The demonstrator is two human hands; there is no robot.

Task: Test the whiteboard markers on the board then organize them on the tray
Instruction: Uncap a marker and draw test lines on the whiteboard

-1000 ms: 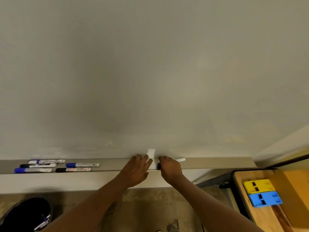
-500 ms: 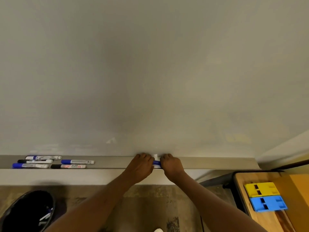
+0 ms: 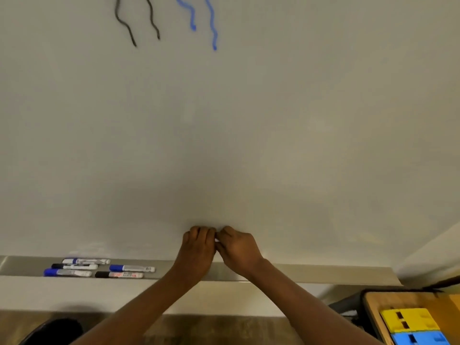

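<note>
Hands are meeting low against the whiteboard (image 3: 249,120), just above the tray (image 3: 323,271). The left hand (image 3: 199,247) and right hand (image 3: 239,247) are pressing knuckle to knuckle, all fingers curling inward. Both are gripping a held marker (image 3: 218,241), of which only a pale sliver is showing in the seam between them (its colour and cap are hidden, so which end is in which hand cannot be told). Both forearms are reaching up across the tray's front edge.

Five other markers are lying flat at the tray's left end, well apart from the hands. A blue-capped marker (image 3: 86,261) is sitting nearest the board, with a black-capped one (image 3: 74,266) and another blue one (image 3: 67,272) in front of it. To their right, a fourth blue marker (image 3: 132,268) is lying behind a black marker (image 3: 119,274).

Two black squiggles (image 3: 124,23) and two blue squiggles (image 3: 211,23) are running down from the board's top edge. At lower right, a yellow block (image 3: 408,319) and a blue block (image 3: 420,338) are resting on a wooden table (image 3: 373,305). A dark bin (image 3: 52,332) is showing at lower left.
</note>
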